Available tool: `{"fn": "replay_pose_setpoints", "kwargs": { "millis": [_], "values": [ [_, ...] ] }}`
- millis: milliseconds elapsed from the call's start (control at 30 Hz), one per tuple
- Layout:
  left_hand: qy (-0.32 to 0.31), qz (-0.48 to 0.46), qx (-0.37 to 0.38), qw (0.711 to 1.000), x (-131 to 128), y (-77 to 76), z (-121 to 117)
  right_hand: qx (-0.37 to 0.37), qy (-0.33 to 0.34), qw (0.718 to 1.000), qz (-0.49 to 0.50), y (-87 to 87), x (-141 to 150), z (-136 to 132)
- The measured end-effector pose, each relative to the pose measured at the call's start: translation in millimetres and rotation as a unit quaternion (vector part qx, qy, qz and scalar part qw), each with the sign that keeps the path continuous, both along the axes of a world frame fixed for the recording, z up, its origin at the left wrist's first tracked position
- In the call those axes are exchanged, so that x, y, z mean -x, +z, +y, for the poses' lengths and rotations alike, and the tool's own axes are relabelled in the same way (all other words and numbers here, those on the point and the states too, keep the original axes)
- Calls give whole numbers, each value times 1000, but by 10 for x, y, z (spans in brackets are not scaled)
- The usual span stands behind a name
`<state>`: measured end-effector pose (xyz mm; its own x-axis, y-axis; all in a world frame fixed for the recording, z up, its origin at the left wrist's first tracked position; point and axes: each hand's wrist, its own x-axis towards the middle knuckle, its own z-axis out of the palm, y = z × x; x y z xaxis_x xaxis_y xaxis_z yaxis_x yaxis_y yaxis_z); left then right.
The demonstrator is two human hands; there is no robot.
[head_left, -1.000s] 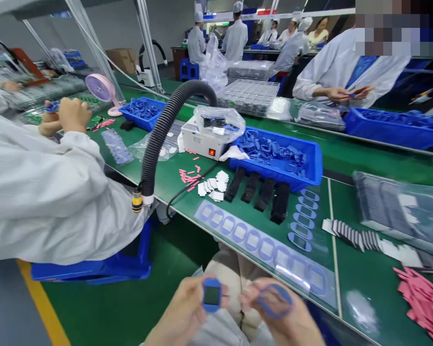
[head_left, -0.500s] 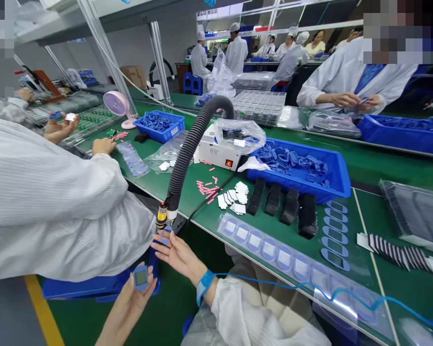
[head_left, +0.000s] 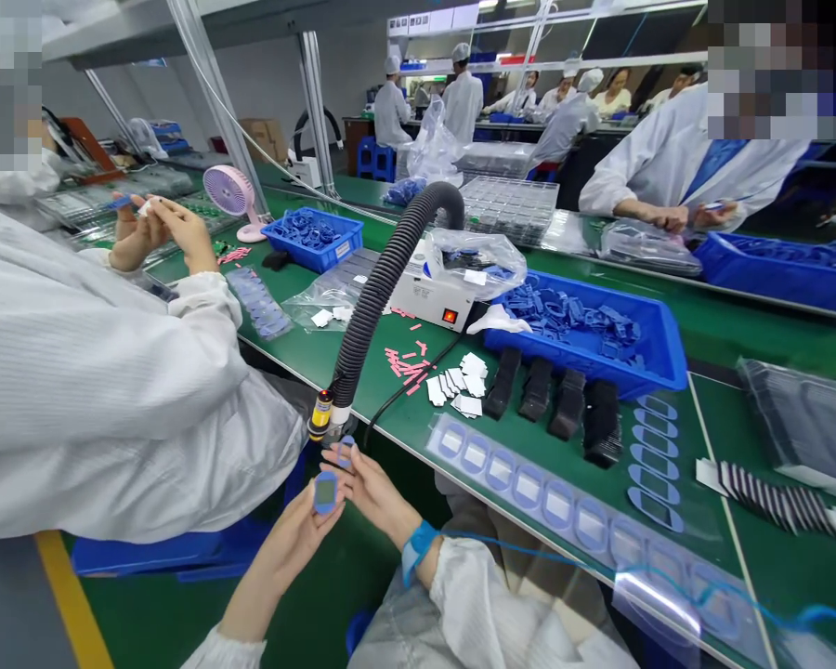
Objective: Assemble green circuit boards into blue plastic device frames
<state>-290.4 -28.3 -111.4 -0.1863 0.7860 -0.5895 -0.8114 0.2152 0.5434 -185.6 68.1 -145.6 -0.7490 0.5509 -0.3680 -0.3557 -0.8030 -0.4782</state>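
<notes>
Long green bench [head_left: 299, 358] stretching off to the far right, and right at its near edge the left hand [head_left: 282, 544] cradles a blue-rimmed square piece [head_left: 325, 492], fingers curled snugly round it, held up where the eyes can get at it. Just beside it, the right hand [head_left: 369, 492] pinches a thin blue ring [head_left: 346, 451] in narrow fingertips, a wrist strap [head_left: 418, 548] on that arm. More rings lie spaced out on a clear sheet [head_left: 515, 478], a full blue tray [head_left: 669, 344] behind them, all within easy reach.
</notes>
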Motion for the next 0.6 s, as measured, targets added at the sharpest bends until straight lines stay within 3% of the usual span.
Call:
{"fn": "replay_pose_setpoints", "kwargs": {
  "millis": [133,300,400,467,600],
  "values": [
    [49,23,-12,998,221,179,-286,-9,40,999,27,256,128,33],
    [90,58,0,994,289,282,-33,-2,63,998,-13,159,-45,-252],
    [78,63,12,995,87,223,217,15,46,998,-51,70,-369,-439],
    [54,56,21,997,-131,207,305,28,36,997,-63,104,-638,-533],
    [-2,20,26,999,-627,376,246,47,-19,997,-57,420,-1190,-639]
  ]
}}
